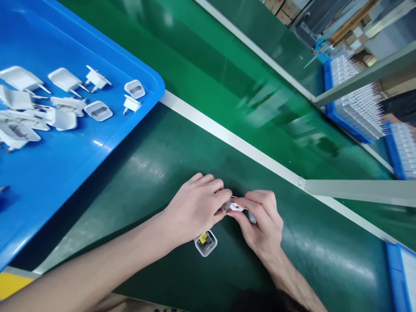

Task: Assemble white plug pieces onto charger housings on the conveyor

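Both hands meet mid-worktop on the dark green mat. Left hand (195,208) and right hand (261,221) pinch one small white plug part (233,206) between them, fingers of both closed on it; most of the part is hidden by fingertips. A white charger shell (206,242) sits on the worktop (156,173) just under the left hand, open face up, yellow and dark component showing inside. Cannot tell if the palm touches it.

Blue tray (81,156) at upper left holds loose white plug parts (65,99) scattered near its far side: some flat caps, some with metal prongs sticking out. The tray's near half is bare blue.

A white rail (227,136) crosses diagonally behind the hands, brighter green belt (227,78) beyond it. Far right, blue bins (354,99) are packed with rows of white pieces, too small to identify. Another blue tray corner (394,268) at lower right edge, contents unclear.
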A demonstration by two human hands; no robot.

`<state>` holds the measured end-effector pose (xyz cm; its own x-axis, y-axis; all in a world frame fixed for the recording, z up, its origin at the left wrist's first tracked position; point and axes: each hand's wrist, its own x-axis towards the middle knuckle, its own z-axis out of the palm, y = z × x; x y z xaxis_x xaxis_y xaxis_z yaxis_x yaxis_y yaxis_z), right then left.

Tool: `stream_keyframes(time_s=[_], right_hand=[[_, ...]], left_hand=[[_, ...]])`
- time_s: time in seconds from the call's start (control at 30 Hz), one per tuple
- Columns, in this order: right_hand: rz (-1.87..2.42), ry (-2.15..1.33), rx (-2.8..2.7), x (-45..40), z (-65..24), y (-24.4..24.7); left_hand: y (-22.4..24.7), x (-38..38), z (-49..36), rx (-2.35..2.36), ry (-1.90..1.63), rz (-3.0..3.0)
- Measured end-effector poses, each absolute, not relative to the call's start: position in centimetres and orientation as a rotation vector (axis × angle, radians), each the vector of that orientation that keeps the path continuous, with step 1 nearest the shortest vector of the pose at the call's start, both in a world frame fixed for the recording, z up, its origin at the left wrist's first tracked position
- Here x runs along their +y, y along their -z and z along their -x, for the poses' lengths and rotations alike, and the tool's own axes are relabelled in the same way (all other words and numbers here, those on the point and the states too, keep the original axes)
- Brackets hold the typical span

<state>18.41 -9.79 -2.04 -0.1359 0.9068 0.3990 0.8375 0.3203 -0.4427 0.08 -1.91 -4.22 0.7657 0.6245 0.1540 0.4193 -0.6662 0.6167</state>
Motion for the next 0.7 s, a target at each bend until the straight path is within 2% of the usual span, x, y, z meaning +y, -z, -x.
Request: stream_keyframes(time_s=[0.33, 0.53, 0.63, 0.7], right_hand=[[1.465, -0.178, -2.089, -9.7, -18.0, 2.2], [1.461, -0.187, -2.143, -9.1, -18.0, 1.7], [1.58, -0.089, -2.164, -10.3, -19.9, 0.3], [1.813, 0.036, -2.065, -11.7, -22.0, -0.4]], left_hand=[[4.2, -1.8, 0.0, 0.781, -0.466, -2.413], [3.8, -1.3, -0.4, 0.771, -0.339, -2.448], [1.9, -1.6, 0.4, 0.79, -0.362, -2.488], [0.0, -1.9, 2.5, 0.868, -0.446, -2.572]])
